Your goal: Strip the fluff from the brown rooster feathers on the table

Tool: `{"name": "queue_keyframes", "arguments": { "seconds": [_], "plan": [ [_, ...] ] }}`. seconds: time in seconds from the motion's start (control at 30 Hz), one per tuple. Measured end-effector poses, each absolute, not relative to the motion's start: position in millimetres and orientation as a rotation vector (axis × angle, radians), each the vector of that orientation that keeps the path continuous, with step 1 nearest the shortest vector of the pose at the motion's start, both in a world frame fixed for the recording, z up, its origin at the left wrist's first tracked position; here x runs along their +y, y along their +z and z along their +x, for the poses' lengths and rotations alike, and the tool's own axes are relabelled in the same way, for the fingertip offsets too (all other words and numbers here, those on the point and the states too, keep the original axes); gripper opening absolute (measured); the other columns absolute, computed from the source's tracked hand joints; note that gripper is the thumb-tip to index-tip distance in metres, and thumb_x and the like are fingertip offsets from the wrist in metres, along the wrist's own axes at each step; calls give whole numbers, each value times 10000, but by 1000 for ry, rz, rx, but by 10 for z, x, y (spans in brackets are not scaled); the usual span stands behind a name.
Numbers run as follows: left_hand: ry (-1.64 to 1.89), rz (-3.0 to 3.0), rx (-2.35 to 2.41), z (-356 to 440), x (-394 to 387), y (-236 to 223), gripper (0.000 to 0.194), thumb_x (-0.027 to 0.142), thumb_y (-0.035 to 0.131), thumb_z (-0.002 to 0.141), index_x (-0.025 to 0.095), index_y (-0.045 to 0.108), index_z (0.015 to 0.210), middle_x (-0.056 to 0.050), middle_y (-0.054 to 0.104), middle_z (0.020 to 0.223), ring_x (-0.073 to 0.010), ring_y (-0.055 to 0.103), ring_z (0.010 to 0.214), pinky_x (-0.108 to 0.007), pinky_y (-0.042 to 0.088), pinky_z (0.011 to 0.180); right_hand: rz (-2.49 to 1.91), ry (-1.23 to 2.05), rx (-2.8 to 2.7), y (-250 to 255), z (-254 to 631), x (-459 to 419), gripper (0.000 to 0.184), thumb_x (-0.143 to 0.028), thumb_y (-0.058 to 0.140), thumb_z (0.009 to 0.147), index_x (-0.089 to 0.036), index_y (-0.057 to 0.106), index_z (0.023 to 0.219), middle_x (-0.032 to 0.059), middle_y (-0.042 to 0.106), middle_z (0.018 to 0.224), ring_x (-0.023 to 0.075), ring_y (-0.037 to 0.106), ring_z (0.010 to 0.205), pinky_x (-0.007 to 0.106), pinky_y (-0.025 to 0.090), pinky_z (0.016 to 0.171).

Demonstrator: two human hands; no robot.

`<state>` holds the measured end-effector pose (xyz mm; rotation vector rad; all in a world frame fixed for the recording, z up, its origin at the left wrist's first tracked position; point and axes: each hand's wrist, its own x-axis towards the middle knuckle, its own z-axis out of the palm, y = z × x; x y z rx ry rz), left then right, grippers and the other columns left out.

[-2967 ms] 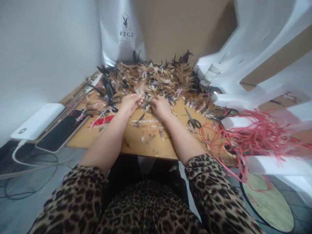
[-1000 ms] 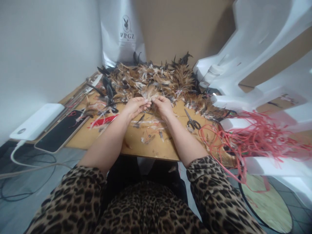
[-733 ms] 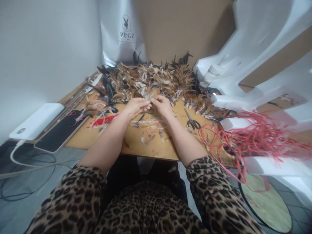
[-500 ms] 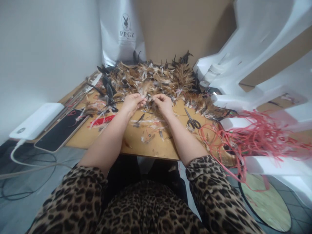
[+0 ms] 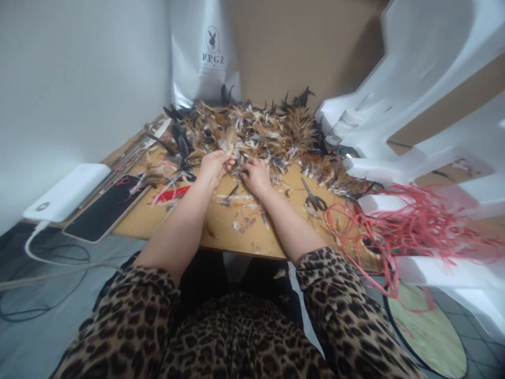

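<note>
R hand has dropped to front edge of feather pile vs. prev frame; fingers bent, can't tell if gripping. L hand pinches small feather tuft just over pile's front. Scissors on table, R side.

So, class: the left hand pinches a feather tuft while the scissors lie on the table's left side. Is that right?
Not quite: the head view shows the scissors on the right side of the table. The left hand does pinch a feather tuft.
</note>
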<state>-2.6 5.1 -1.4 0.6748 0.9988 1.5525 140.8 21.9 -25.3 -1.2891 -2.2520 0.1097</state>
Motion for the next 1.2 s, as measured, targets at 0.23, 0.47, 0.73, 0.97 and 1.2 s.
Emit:
{"name": "queue_keyframes", "arguments": {
  "seconds": [0.23,0.47,0.73,0.97,1.2],
  "plan": [
    [1505,682,1022,-29,21,27,191,212,731,650,103,576,677,-33,659,670,-31,557,487,-116,399,442,-1049,357,-2087,-212,1540,358,145,-238,517,776,-169,641,805,46,619,884,169,522,886,314,370,845],
    [1404,904,1137,35,-25,47,177,205,744,623,95,606,625,-58,664,646,-47,559,479,-124,395,432,-993,348,-2209,-80,1643,261,112,-209,518,764,-169,622,772,32,643,786,165,545,794,285,380,768],
    [1349,1145,1248,88,-53,37,114,129,712,633,106,610,587,-43,610,498,-72,534,442,-158,394,437,-1024,348,-2235,-53,1692,236,130,-217,495,757,-172,617,753,20,634,735,150,539,722,262,370,695],
    [1218,1249,1251,64,-15,-23,118,181,703,651,87,642,615,-62,640,558,-86,569,470,-186,459,488,-1008,549,-2092,-98,1703,298,137,-252,506,740,-148,595,732,13,612,708,122,512,662,245,373,649],
    [1128,1261,1258,69,-28,-40,140,194,718,628,77,641,627,-66,645,573,-87,567,469,-203,471,508,-979,670,-2007,-106,1643,300,134,-264,531,724,-147,566,668,-6,574,649,108,479,625,237,366,627]
  ]
}}
